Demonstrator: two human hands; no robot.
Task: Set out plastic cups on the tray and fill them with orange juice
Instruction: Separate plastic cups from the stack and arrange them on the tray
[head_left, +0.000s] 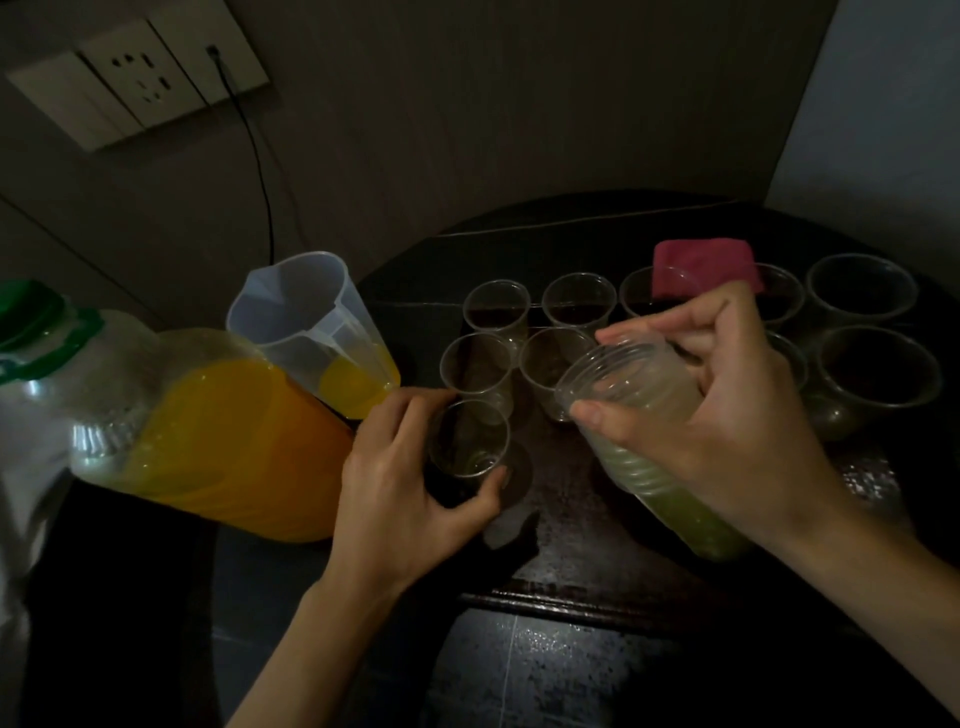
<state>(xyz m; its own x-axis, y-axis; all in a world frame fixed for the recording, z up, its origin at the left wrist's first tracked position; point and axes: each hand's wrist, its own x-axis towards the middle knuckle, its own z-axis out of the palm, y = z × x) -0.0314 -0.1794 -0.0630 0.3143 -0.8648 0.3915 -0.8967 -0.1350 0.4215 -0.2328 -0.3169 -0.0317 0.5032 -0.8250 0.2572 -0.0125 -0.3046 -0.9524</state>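
Dim room, dark tray (587, 551). Your left hand (410, 499) wraps one cup (470, 441), seating it beside the empty cups (496, 312); right hand (737, 415) clamps the tilted stack (634, 410), likely for peeling the next. Juice jug (223, 441) parked left.

We see a dark tray (597, 571) with rows of clear cups (496, 312). The left hand (400, 499) grips one cup (467, 441); the right hand (727, 415) holds a tilted stack of cups (634, 384). An orange juice jug (218, 436) and pitcher (311, 322) stand left.
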